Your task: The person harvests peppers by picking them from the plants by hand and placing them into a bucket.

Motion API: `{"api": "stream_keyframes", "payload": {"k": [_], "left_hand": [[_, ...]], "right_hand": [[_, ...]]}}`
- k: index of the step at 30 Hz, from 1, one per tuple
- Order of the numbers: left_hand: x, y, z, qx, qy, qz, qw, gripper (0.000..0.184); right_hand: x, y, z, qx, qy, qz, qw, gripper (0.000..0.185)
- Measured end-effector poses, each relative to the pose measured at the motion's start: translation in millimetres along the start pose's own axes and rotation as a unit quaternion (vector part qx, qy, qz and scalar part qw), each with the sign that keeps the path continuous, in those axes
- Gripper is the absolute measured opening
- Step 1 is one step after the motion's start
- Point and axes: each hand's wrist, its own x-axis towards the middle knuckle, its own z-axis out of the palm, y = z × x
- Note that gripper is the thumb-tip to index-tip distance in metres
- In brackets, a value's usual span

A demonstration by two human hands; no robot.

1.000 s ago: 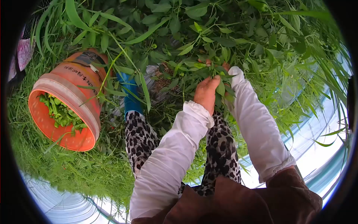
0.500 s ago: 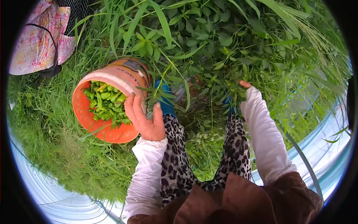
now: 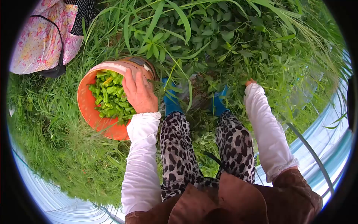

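An orange bucket [image 3: 87, 117] lies tilted in the grass on the left, its mouth turned toward me. Green peppers [image 3: 108, 93], one of them yellowish, fill part of it. My left hand [image 3: 141, 93] rests against the near right side of the bucket's rim, fingers stretched out and nothing visible in the palm. On the right, my right hand [image 3: 250, 81] reaches into the leafy pepper plants [image 3: 233, 54]. Leaves and the white sleeve hide most of its fingers, so what it touches does not show.
Another person's flowered garment [image 3: 44, 41] shows at the upper left, close beyond the bucket. My blue boots [image 3: 171, 99] stand among the plants. Tall grass [image 3: 63, 149] surrounds the bucket. A curved pole [image 3: 313, 156] and plastic sheeting [image 3: 335, 130] run along the right.
My left hand has moved up along the bucket rim, its fingers closer together. The bucket appears slightly higher and to the right. My right hand has drawn back slightly, with less finger showing.
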Motion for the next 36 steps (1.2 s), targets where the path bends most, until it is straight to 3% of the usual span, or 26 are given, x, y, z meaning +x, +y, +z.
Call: {"api": "stream_keyframes", "payload": {"k": [5, 6, 7, 9, 11, 13, 17, 19, 21, 22, 23, 24, 27, 29, 32, 35, 36], "left_hand": [[30.7, -8.6, 11.8, -0.031, 0.081, 0.004, 0.996, 0.048], [34.6, -6.6, 16.6, -0.032, 0.082, 0.007, 0.996, 0.047], [36.1, -3.1, 22.1, -0.032, 0.072, 0.013, 0.997, 0.047], [41.8, 6.4, 38.0, -0.041, 0.079, -0.041, 0.995, 0.042], [44.3, 9.4, 46.7, -0.038, 0.085, -0.032, 0.995, 0.038], [56.1, 9.5, 47.6, 0.021, 0.049, -0.024, 0.998, 0.036], [65.5, 20.8, 55.2, 0.031, 0.052, -0.016, 0.998, 0.037], [67.1, 24.6, 57.5, 0.020, 0.044, -0.034, 0.998, 0.038], [65.6, 23.8, 51.1, 0.012, 0.030, -0.043, 0.999, 0.037], [60.2, 18.8, 47.8, 0.011, 0.040, -0.040, 0.998, 0.037], [59.9, 16.9, 48.2, 0.000, 0.051, -0.030, 0.998, 0.037], [58.6, 15.9, 48.1, 0.000, 0.061, -0.020, 0.998, 0.037], [56.2, 18.0, 44.7, -0.032, 0.069, -0.012, 0.997, 0.032], [57.6, 16.7, 45.3, -0.026, 0.072, 0.009, 0.997, 0.031], [58.9, 16.8, 39.0, -0.036, 0.048, 0.016, 0.998, 0.037], [56.7, 13.6, 35.0, 0.003, 0.035, 0.034, 0.999, 0.045], [56.9, 13.2, 35.5, 0.013, 0.040, 0.043, 0.998, 0.044]], "right_hand": [[-18.0, 29.9, -8.8, 0.112, -0.083, 0.000, 0.990, 0.044], [-36.7, 11.3, -1.8, 0.018, -0.026, 0.046, 0.998, 0.044], [-47.0, 9.7, -6.4, 0.023, -0.022, 0.055, 0.998, 0.044], [-52.6, 7.0, -18.0, 0.079, -0.126, 0.106, 0.983, 0.045], [-65.6, 6.8, -28.7, 0.107, -0.147, 0.104, 0.978, 0.040], [-76.8, 5.6, -26.6, 0.346, -0.333, 0.099, 0.872, 0.034], [-132.3, -48.0, 44.9, 0.462, -0.424, 0.018, 0.778, 0.026], [-173.7, -94.7, 102.1, 0.353, -0.425, -0.025, 0.833, 0.025], [-209.4, -116.0, 171.9, 0.237, -0.479, -0.176, 0.827, 0.024], [-228.7, -121.9, 199.9, 0.168, -0.502, -0.193, 0.826, 0.027], [-241.9, -129.0, 225.3, 0.057, -0.534, -0.267, 0.800, 0.033], [-246.2, -117.1, 255.1, 0.001, -0.478, -0.431, 0.766, 0.035], [-252.3, -95.3, 292.4, -0.069, -0.326, -0.604, 0.724, 0.031], [-241.9, -100.1, 279.7, -0.051, -0.352, -0.573, 0.738, 0.028], [-182.4, -106.4, 245.5, -0.016, -0.205, -0.585, 0.785, 0.024], [-79.8, -109.4, 209.9, -0.108, -0.001, -0.591, 0.800, 0.024], [-40.9, -108.1, 193.8, -0.164, 0.025, -0.568, 0.806, 0.026]]}}
